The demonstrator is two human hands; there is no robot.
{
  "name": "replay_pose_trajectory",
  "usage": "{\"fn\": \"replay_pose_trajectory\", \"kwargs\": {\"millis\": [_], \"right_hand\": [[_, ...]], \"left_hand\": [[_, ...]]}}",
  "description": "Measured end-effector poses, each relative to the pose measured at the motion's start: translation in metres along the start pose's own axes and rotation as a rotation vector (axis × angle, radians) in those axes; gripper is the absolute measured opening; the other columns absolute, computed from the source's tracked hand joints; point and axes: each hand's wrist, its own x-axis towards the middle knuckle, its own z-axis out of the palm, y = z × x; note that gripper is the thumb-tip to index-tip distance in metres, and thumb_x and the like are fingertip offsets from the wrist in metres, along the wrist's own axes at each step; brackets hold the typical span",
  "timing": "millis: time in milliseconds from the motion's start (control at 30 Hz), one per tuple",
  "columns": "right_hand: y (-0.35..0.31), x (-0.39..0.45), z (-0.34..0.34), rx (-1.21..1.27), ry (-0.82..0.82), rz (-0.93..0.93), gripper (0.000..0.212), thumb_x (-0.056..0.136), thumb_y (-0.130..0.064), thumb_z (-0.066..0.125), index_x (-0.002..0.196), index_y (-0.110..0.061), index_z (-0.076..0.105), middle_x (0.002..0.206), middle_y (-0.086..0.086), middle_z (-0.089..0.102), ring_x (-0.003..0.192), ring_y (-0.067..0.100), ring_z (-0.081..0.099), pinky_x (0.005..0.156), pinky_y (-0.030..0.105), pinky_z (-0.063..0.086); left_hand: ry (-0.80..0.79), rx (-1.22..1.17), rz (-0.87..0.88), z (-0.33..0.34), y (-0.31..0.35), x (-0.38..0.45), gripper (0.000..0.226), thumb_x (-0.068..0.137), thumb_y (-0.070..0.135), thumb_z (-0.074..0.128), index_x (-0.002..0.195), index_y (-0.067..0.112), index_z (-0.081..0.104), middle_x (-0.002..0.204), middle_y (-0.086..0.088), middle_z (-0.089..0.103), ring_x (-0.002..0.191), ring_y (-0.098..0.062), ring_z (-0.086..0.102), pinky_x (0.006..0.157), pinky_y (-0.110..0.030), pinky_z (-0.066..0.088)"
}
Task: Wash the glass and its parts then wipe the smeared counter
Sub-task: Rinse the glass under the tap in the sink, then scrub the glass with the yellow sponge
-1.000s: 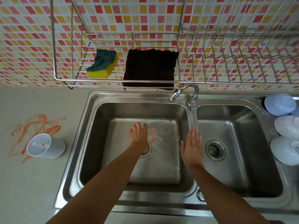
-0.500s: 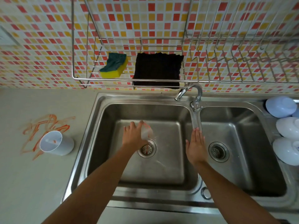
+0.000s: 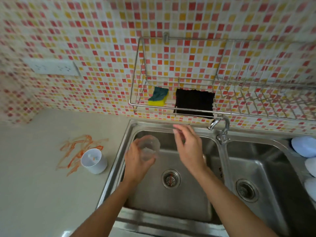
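Here, a clear glass (image 3: 148, 149) gripped in the left hand (image 3: 136, 161), fingers curled round its wall, mouth tipped up toward the camera, over the left edge of the left basin (image 3: 171, 199). Held over the steel probably so that drips fall in the sink and not on the counter (image 3: 42, 194). Right hand (image 3: 188, 147) raised above the basin, fingers loose and slightly bent, holding nothing, pointed up toward the rack (image 3: 136, 105); likely bound for the sponge (image 3: 158, 96), though the blurred fingertips make that only a guess.

Other part of the glass, a white cup (image 3: 93, 160), upright on the counter just left of the sink, an orange fleck inside. Orange smear (image 3: 77, 151) behind and beside it, touching its base as far as can be told, not yet wiped.

On the rack, sponge at left, black cloth (image 3: 195, 105) just beside it, hanging over the front wire. Tap (image 3: 220, 127) to the right, its spout over the divider; no stream clearly visible. Pale lids or bowls (image 3: 302, 146) at the far right edge. Between right hand and sponge only the rack's front wire, to be cleared from above.
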Motion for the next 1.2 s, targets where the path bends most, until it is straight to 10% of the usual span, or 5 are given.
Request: {"fn": "replay_pose_trajectory", "kwargs": {"millis": [167, 400, 667, 900, 1200], "right_hand": [[-0.056, 0.093, 0.024, -0.095, 0.033, -0.1, 0.024, 0.097, -0.014, 0.053, 0.116, -0.006, 0.065, 0.112, 0.007, 0.062, 0.099, 0.018, 0.061, 0.086, 0.026, 0.05], [-0.037, 0.172, 0.07, -0.477, -0.339, 0.442, 0.058, 0.091, -0.046, 0.059, 0.129, -0.005, 0.047, 0.12, 0.013, 0.06, 0.105, 0.032, 0.06, 0.067, 0.033, 0.044], [-0.039, 0.183, 0.08, -0.213, -0.257, 0.503, 0.039, 0.086, -0.017, 0.069, 0.119, -0.001, 0.057, 0.115, 0.012, 0.063, 0.108, 0.028, 0.06, 0.073, 0.031, 0.048], [-0.068, 0.136, 0.016, 0.271, -0.106, 0.349, 0.017, 0.094, -0.017, 0.058, 0.109, -0.026, 0.058, 0.112, 0.003, 0.063, 0.097, 0.013, 0.061, 0.081, 0.026, 0.051], [-0.032, 0.009, -0.005, 0.887, -0.163, 1.052, 0.028, 0.098, -0.021, 0.038, 0.098, -0.007, 0.062, 0.086, 0.011, 0.064, 0.075, 0.019, 0.058, 0.072, 0.034, 0.045]], "left_hand": [[0.097, -0.076, 0.037, -0.036, 0.012, 0.025, 0.074, 0.066, 0.04, 0.081, 0.118, 0.049, 0.03, 0.116, 0.022, 0.05, 0.109, 0.004, 0.05, 0.099, -0.041, 0.045], [0.055, -0.128, 0.062, -0.058, 0.004, 0.041, 0.085, 0.062, 0.05, 0.083, 0.129, 0.037, 0.033, 0.125, 0.016, 0.049, 0.118, -0.009, 0.05, 0.102, -0.048, 0.041], [0.013, -0.114, 0.167, -0.067, -0.011, 0.047, 0.085, 0.066, 0.046, 0.083, 0.122, 0.065, 0.023, 0.126, 0.021, 0.041, 0.12, -0.001, 0.044, 0.1, -0.026, 0.043], [-0.106, -0.116, 0.206, -0.051, -0.018, 0.061, 0.079, 0.069, 0.034, 0.082, 0.13, 0.035, 0.032, 0.129, 0.007, 0.042, 0.116, 0.002, 0.04, 0.094, -0.001, 0.03], [-0.26, 0.015, 0.252, -0.02, -0.002, 0.077, 0.077, 0.067, 0.028, 0.079, 0.132, 0.017, 0.041, 0.12, 0.004, 0.051, 0.11, -0.012, 0.05, 0.094, -0.033, 0.049]]}}
